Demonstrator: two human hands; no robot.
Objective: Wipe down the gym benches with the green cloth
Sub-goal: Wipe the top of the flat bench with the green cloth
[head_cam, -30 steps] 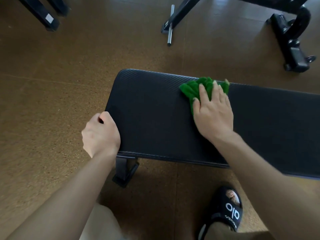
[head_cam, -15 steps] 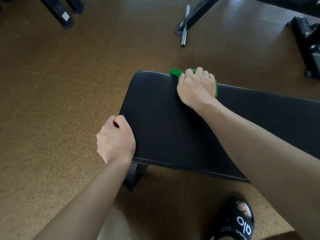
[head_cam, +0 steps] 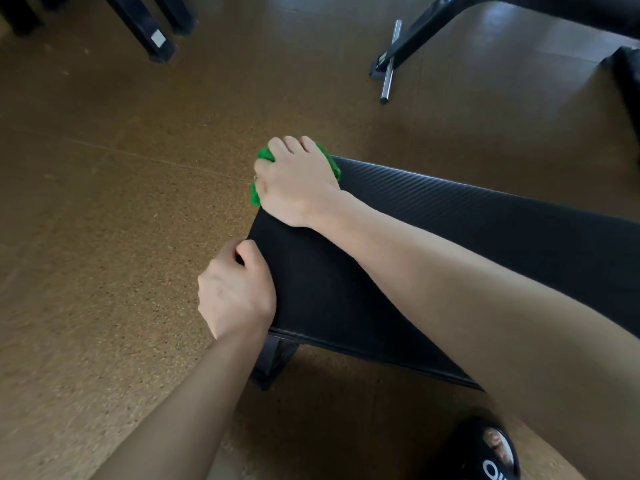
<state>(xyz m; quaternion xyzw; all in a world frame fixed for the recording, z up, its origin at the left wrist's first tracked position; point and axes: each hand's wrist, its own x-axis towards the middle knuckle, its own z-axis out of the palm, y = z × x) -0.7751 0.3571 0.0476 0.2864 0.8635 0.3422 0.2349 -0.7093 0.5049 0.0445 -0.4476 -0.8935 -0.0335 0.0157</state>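
Note:
A black padded gym bench [head_cam: 433, 237] runs from the centre to the right edge. My right hand [head_cam: 294, 181] sits on its far left corner with fingers curled over the edge, gripping the green cloth [head_cam: 265, 156], which shows only as small bits around the hand. My left hand [head_cam: 235, 292] grips the bench's near left corner, fingers wrapped round the pad's edge. Most of the cloth is hidden under my right hand.
The bench's black leg [head_cam: 273, 362] stands below my left hand. On the brown cork floor lie black frame legs [head_cam: 152, 32] at the top left, a black machine frame with a chrome bar [head_cam: 389, 64] at the top right, and my black slipper [head_cam: 485, 452] bottom right.
My right hand has slid the cloth leftward along the far edge to the bench's far left corner. My left hand keeps its grip on the near corner.

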